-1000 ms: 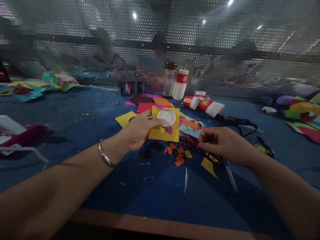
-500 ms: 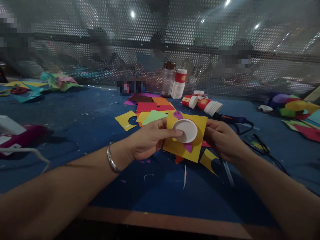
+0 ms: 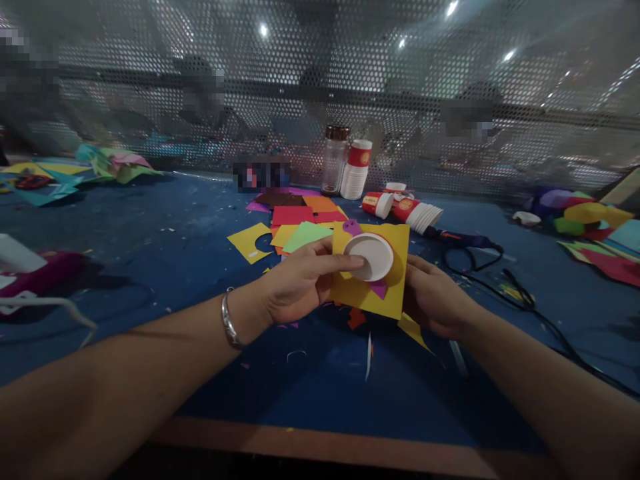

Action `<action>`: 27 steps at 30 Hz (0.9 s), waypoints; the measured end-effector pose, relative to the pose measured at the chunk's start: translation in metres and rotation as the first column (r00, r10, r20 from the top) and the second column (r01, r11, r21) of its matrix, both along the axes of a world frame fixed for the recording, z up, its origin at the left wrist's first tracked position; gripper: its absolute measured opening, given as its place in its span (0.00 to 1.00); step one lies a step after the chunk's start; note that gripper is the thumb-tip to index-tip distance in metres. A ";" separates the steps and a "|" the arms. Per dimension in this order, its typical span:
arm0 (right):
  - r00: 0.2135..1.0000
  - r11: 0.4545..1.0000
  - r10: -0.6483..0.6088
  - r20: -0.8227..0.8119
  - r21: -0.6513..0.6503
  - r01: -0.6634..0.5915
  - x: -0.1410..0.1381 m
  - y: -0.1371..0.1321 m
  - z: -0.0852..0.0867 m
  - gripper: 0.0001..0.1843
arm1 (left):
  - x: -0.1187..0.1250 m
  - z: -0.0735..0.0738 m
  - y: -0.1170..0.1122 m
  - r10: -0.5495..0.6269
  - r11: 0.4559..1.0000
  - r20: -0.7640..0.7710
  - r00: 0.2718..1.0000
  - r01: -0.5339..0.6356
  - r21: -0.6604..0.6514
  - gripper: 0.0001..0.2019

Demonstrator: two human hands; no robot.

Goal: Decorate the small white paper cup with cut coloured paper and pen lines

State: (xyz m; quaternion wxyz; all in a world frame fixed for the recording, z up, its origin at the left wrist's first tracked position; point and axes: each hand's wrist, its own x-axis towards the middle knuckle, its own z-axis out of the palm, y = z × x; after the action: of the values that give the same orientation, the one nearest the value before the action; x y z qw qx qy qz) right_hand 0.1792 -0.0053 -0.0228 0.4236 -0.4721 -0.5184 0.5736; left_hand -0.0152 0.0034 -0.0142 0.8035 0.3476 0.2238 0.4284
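Observation:
A yellow paper square [image 3: 363, 293] is held up above the blue table [image 3: 150, 227], with a white round cup base [image 3: 371, 256] stuck on it and purple paper bits at its top and bottom. My left hand [image 3: 300, 283] grips the square's left edge, thumb pressed against the white disc. My right hand [image 3: 433, 297] holds the right edge, fingers curled behind the paper. A silver bracelet [image 3: 231, 319] circles my left wrist.
Coloured paper sheets [image 3: 295, 220] and scraps lie beyond my hands. A clear jar [image 3: 334, 160], a cup stack [image 3: 356, 170] and fallen red cups [image 3: 410, 210] stand further back. A black tool with cord [image 3: 465, 241] lies right. A perforated screen [image 3: 320, 93] closes the far edge; people sit behind it.
My right hand left the scraps on the table and took hold of the yellow square's right edge. Both hands brought the square nearer and slightly right.

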 end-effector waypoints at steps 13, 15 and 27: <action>0.994 0.995 -0.104 -0.020 -0.005 0.104 0.000 -0.001 0.018 0.27 | -0.007 -0.009 0.012 0.263 0.953 -0.078 0.962 -0.247 0.174 0.14; 0.994 0.994 -0.106 -0.033 0.027 0.107 0.001 -0.002 0.019 0.28 | -0.008 -0.008 0.012 0.283 0.942 -0.081 0.956 -0.261 0.212 0.15; 0.999 0.998 -0.044 0.010 0.054 0.043 0.001 -0.006 0.021 0.34 | -0.006 -0.010 0.007 0.239 0.944 -0.135 0.962 -0.197 0.263 0.21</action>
State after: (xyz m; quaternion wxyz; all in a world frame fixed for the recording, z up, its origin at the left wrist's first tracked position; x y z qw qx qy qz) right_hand 0.1800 -0.0111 -0.0023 0.4454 -0.4751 -0.5255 0.5475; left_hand -0.0209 0.0108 -0.0239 0.6800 0.4522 0.2716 0.5092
